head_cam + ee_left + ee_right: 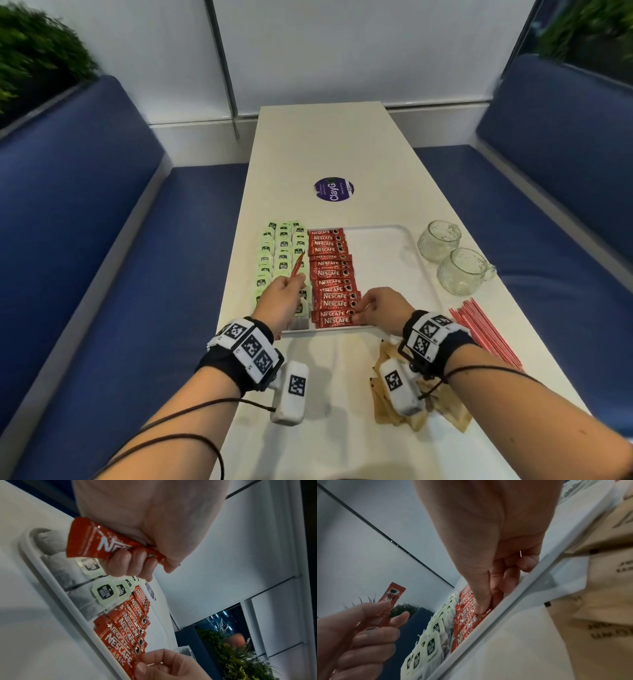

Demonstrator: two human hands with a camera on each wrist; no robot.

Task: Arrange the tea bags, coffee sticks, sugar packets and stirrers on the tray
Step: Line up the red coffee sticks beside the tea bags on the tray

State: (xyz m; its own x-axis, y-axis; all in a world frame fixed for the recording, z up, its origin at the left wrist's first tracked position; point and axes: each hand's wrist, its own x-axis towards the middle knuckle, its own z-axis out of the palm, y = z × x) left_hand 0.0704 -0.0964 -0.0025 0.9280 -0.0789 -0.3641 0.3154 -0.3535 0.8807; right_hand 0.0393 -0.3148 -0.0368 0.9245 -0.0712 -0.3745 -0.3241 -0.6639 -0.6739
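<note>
A white tray (pixel 404 236) holds columns of green-tagged tea bags (pixel 282 246) on its left and a row of red coffee sticks (pixel 330 274) beside them. My left hand (pixel 301 279) grips one loose coffee stick (pixel 297 267) upright above the tea bags; its printed end (pixel 89 540) sticks out of my fist (pixel 137 561). My right hand (pixel 359 310) pinches the right end of the nearest coffee stick in the row (pixel 335 320), close to the tray's near rim (pixel 505 608). Brown sugar packets (pixel 387 407) lie under my right wrist. Red stirrers (pixel 486 335) lie on the table to the right.
Two empty glass cups (pixel 455 260) stand right of the tray. A round purple sticker (pixel 334 189) lies on the table beyond it. Blue benches (pixel 102 240) run along both sides. The tray's right half (pixel 383 267) is bare.
</note>
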